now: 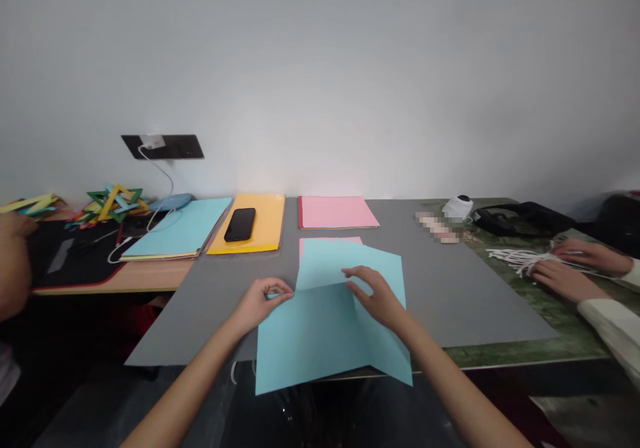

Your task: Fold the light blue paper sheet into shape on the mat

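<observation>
A light-blue sheet of paper [310,341], creased on its right side, is in front of me and hangs over the table's front edge. My left hand [265,303] pinches its upper left corner between thumb and curled fingers. Over the right part of this sheet is my right hand [376,296], its thumb and fingers apart near the sheet's top edge. Behind lies another light-blue area of paper [325,261]; whether it is a separate sheet I cannot tell. A pink sheet [333,240] shows a narrow strip beneath it.
A grey sheet [450,288] covers the table. At the back are pink paper [337,211], a yellow pack [273,218] bearing a black phone [241,225], and blue paper [185,228]. To the right, another person's hands [575,271] handle white cords [520,259]. An arm [13,268] shows at left.
</observation>
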{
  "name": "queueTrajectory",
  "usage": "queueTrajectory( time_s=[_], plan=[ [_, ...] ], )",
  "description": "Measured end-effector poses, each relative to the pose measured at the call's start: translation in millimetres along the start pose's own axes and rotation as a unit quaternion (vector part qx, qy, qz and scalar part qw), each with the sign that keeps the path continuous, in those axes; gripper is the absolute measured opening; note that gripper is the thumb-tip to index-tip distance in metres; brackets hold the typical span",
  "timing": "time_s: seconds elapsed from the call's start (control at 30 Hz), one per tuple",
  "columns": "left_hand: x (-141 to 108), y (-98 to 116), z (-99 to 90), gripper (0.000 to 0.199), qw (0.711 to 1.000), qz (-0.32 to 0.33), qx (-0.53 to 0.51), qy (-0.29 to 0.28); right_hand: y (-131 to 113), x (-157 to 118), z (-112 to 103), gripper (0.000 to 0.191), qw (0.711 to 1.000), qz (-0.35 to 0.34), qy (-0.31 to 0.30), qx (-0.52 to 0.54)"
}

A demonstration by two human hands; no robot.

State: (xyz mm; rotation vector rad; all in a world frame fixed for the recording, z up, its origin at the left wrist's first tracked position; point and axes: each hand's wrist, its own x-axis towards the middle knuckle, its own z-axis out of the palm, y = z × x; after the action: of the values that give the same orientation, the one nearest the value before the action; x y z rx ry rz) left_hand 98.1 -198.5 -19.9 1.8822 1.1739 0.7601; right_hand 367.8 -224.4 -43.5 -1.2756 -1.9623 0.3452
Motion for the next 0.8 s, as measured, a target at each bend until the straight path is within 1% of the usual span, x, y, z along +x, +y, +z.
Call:
queueTrajectory(
  time_s=[0.07,0.1,0.17,0.23,0.33,0.4,0.47,0.53,0.7,0.8],
  plan=[
    [0.3,3.5,10.4,0.018,1.0,0.01,-0.005,0.01,-24.9,5.0,9.7,0.028,0.996,-0.052,-0.055,-0.054],
    [0.0,5.8,15.0,0.018,1.0,0.015,-0.003,0.017,-34.5,7.3,14.2,0.027,0.993,-0.062,-0.072,-0.077],
    [-1.1,11.6,22.6,0.017,0.999,0.014,0.025,0.032,-46.5,11.5,21.3,0.02,0.988,-0.057,-0.103,-0.098],
    [-2.2,18.7,27.9,0.017,0.995,-0.006,0.093,0.041,-50.2,14.5,25.8,0.019,0.986,-0.047,-0.124,-0.103],
    [-0.7,29.0,33.2,0.018,0.983,-0.024,0.181,0.017,-47.9,15.9,29.6,0.019,0.982,-0.046,-0.145,-0.109],
    [3.1,33.1,35.6,0.018,0.98,-0.024,0.199,-0.008,-44.9,15.1,30.7,0.019,0.982,-0.041,-0.149,-0.109],
    [7.8,33.4,37.0,0.019,0.979,-0.029,0.203,-0.021,-41.9,13.6,30.6,0.018,0.985,-0.032,-0.141,-0.097],
    [11.7,29.8,37.8,0.019,0.982,-0.03,0.187,-0.024,-38.7,11.9,29.4,0.018,0.988,-0.025,-0.129,-0.08],
    [14.1,14.4,37.5,0.019,0.994,-0.021,0.103,-0.037,-28.5,9.0,27.2,0.016,0.994,-0.008,-0.098,-0.052],
    [13.8,7.8,34.7,0.017,0.996,-0.018,0.083,-0.029,-20.0,8.7,27.8,0.016,0.995,0.003,-0.088,-0.049]
  ],
)
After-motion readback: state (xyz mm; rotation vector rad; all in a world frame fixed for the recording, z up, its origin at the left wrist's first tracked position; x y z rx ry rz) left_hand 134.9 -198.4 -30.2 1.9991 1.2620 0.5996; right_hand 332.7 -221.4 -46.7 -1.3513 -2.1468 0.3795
